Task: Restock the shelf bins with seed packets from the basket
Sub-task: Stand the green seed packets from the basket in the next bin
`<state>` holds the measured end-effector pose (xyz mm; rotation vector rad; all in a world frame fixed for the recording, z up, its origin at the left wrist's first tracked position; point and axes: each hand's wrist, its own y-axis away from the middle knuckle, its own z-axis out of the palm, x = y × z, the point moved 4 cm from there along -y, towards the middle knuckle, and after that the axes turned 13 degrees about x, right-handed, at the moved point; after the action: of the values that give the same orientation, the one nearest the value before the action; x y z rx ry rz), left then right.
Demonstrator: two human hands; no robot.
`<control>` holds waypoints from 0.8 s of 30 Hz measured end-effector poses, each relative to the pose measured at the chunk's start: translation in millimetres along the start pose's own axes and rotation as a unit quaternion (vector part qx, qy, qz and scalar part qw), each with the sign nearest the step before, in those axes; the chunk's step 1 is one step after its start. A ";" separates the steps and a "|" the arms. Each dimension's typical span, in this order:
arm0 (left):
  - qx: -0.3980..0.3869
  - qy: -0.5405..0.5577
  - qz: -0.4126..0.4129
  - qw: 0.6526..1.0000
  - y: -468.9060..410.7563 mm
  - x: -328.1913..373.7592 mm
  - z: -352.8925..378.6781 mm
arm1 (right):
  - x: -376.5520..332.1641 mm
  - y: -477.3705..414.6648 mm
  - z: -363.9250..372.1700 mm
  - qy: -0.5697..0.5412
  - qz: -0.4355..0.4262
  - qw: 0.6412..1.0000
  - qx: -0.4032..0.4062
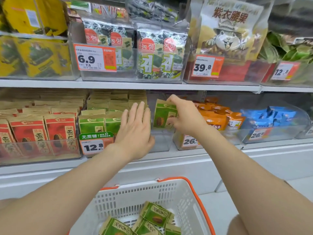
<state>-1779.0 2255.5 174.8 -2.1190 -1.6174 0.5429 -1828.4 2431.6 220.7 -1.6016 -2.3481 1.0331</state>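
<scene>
Lower shelf [194,160], middle: clear plastic shelf bin [160,143] with price tag marked 12.8 [93,147] at its front, left and centre rows filled with upright green-and-kraft paper seed packets [92,124]. Left hand [135,131]: fingers straight and together, palm flat against the front packets of the centre row, grip wide and holding nothing. Right hand [184,119]: grip closed on one green-and-kraft seed packet [163,114], fingers on its top edge, thumb near its lower right corner, packet upright in the bin's bare right-hand section. Below: white perforated plastic basket with orange handles [169,192], several more green packets [155,216] lying flat inside. Neighbouring bins: red seed packets [33,131] to the left, orange packets [215,119] and blue packets [271,116] to the right
</scene>
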 end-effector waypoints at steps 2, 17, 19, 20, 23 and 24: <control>-0.031 -0.030 0.017 0.999 -12.1 -3.1 10.2 | 1.7 -6.7 22.5 0.093 -0.023 0.995 -0.016; 0.035 -0.159 0.024 0.986 -50.1 -28.7 44.7 | 12.1 -98.5 112.0 0.354 0.040 0.931 -0.077; 0.036 -0.147 0.023 0.988 -50.6 -27.0 47.1 | 10.3 -111.7 121.8 0.384 0.037 0.921 -0.055; 0.034 -0.142 0.021 0.989 -51.2 -26.0 48.6 | 9.6 -117.3 127.3 0.389 0.036 0.920 -0.037; 0.032 -0.135 0.015 0.990 -53.5 -24.6 50.9 | 11.4 -125.5 144.4 0.400 0.042 0.915 0.019; 0.033 -0.136 0.014 0.990 -53.5 -24.8 50.6 | 11.8 -125.5 148.0 0.407 0.041 0.912 0.035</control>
<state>-1855.5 2248.8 163.0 -2.0927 -1.6865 0.9163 -1998.1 2346.5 179.1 -1.6667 -1.6622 0.3215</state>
